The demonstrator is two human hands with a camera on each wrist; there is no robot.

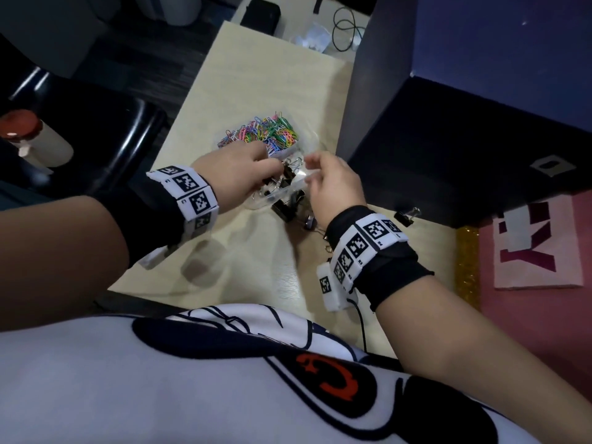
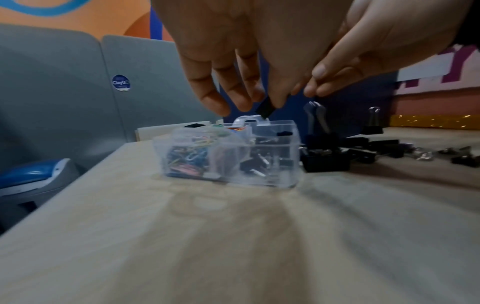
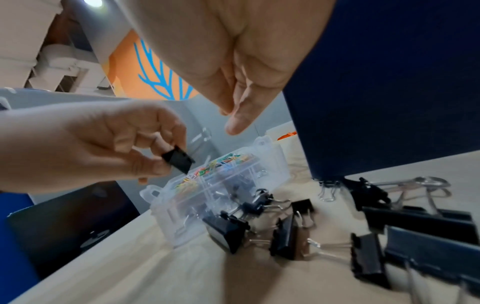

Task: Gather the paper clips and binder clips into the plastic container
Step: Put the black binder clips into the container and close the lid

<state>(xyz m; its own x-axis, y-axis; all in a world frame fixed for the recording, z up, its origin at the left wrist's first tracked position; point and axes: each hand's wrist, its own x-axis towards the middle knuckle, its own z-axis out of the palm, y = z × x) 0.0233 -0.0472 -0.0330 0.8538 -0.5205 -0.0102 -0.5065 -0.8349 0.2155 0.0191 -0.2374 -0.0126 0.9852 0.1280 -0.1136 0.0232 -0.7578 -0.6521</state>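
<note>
A clear plastic container (image 1: 278, 195) stands on the pale wooden table (image 1: 256, 267). Its far compartment holds coloured paper clips (image 1: 266, 131), its near one several black binder clips. Above the near compartment, my left hand (image 1: 272, 168) pinches a small black binder clip (image 3: 179, 158), which also shows in the left wrist view (image 2: 266, 109). Just right of the container hovers my right hand (image 1: 312, 169), its fingers (image 3: 233, 121) relaxed and empty. Several loose binder clips (image 1: 290, 211) lie beside the container under my right hand; one more binder clip (image 1: 406, 216) lies further right.
A tall dark blue box (image 1: 464, 139) stands close on the right of the container. A black chair (image 1: 105, 139) and a red-capped bottle (image 1: 28, 136) are left of the table. A coiled cable (image 1: 346, 30) lies at the far end.
</note>
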